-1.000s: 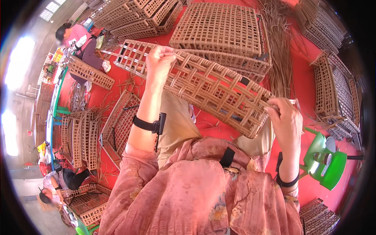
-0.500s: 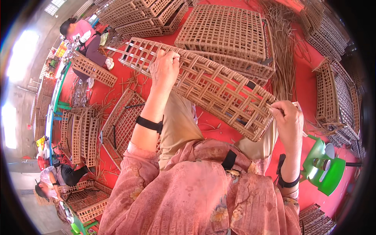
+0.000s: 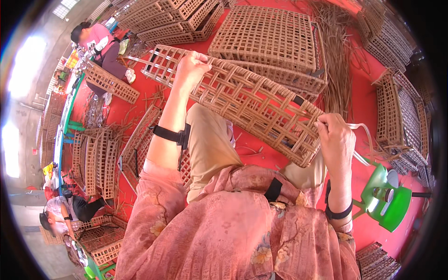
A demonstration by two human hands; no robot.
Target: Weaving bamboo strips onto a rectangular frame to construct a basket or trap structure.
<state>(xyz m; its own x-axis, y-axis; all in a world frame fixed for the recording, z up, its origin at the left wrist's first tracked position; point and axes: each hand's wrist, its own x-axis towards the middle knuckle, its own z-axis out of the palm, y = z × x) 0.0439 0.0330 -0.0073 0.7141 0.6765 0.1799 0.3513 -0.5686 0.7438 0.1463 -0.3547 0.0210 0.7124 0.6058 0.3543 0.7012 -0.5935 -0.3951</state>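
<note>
A long, narrow wicker basket point(image 3: 261, 109) woven from brown strips lies slantwise across my knees, its right end nearer to me. Bare metal rods show at its far left end. My left hand point(image 3: 191, 72) is closed at the basket's upper edge, thumb and fingers pinched together there. At the near right corner my right hand point(image 3: 337, 138) is also closed, its fingertips pinching a strip against the weave. A pale flat strip point(image 3: 365, 128) loops out behind that hand; its other end is hidden. What lies inside the left fingers is partly hidden.
Large woven baskets point(image 3: 263, 39) are stacked ahead, beside a bundle of loose strips point(image 3: 333, 60). More baskets point(image 3: 403, 112) stand at right, near a green plastic stool point(image 3: 394, 210) holding a jar. Two people work at left, one with a narrow basket point(image 3: 112, 84). Red flooring point(image 3: 254, 140) lies beneath.
My left hand has turned and shifted slightly left along the upper edge. My right hand has moved a little left onto the basket's corner, and the pale strip now loops farther out.
</note>
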